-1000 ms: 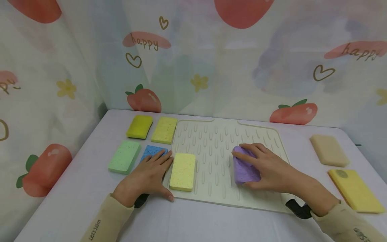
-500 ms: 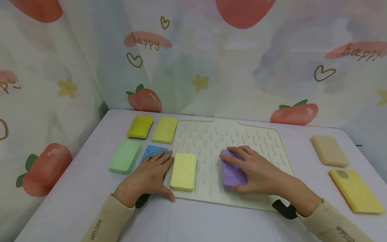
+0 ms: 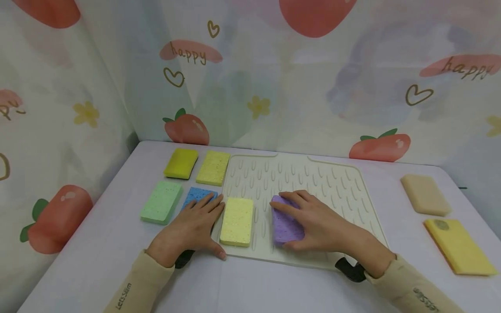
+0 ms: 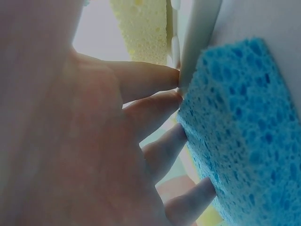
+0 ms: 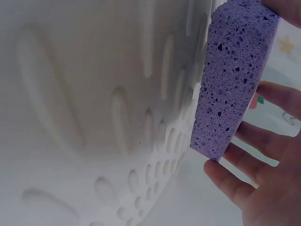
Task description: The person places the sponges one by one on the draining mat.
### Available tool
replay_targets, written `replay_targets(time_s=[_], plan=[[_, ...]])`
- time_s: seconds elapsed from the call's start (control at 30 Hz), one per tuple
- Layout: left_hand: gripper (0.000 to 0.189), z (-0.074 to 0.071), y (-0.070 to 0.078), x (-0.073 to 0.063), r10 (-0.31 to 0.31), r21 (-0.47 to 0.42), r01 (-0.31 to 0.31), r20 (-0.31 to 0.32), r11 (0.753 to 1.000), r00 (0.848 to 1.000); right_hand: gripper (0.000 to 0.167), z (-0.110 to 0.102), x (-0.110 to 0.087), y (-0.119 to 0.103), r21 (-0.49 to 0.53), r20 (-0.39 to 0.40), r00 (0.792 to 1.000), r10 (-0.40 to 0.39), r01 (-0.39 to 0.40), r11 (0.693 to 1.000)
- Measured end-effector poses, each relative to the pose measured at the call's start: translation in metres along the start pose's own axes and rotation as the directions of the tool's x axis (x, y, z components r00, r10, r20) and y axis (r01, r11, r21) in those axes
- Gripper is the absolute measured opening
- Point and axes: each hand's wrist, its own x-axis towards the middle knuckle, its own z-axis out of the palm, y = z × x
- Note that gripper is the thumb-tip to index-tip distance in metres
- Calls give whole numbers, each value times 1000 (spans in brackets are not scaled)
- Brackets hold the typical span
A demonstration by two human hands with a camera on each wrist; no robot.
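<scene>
My right hand (image 3: 318,221) grips a purple sponge (image 3: 284,224) by its sides, thumb at the near end and fingers at the far end, low over a ribbed cream mat (image 3: 321,187). In the right wrist view the porous purple sponge (image 5: 233,70) stands close to the mat's raised ridges. My left hand (image 3: 192,230) is spread, its fingertips touching a blue sponge (image 4: 244,127) at the mat's left edge. That hand partly hides the blue sponge in the head view. A pale yellow sponge (image 3: 236,221) lies on the mat between both hands.
Left of the mat lie a green sponge (image 3: 161,203), a bright yellow sponge (image 3: 181,163) and a speckled yellow sponge (image 3: 212,168). Towards the right edge of the white table (image 3: 254,287) are a beige sponge (image 3: 425,194) and a larger yellow one (image 3: 459,247). A patterned curtain (image 3: 250,78) hangs behind.
My right hand has moved left across the mat with the purple sponge, closer to the pale yellow sponge. The left hand has stayed in place.
</scene>
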Motion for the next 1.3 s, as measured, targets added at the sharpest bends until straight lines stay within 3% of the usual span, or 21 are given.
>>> replay_targets(time_s=[0.63, 1.07, 1.3], plan=[[129, -2, 0, -1, -2, -3, 2, 17, 1000, 1000, 93, 15, 17, -16, -12, 51, 999, 8, -8, 1000], [129, -1, 1, 0, -5, 7, 4, 15, 1000, 1000, 94, 21, 15, -14, -36, 45, 999, 10, -8, 999], [129, -1, 1, 0, -7, 4, 7, 17, 1000, 1000, 95, 17, 11, -14, 1, 94, 995, 38, -38, 999]])
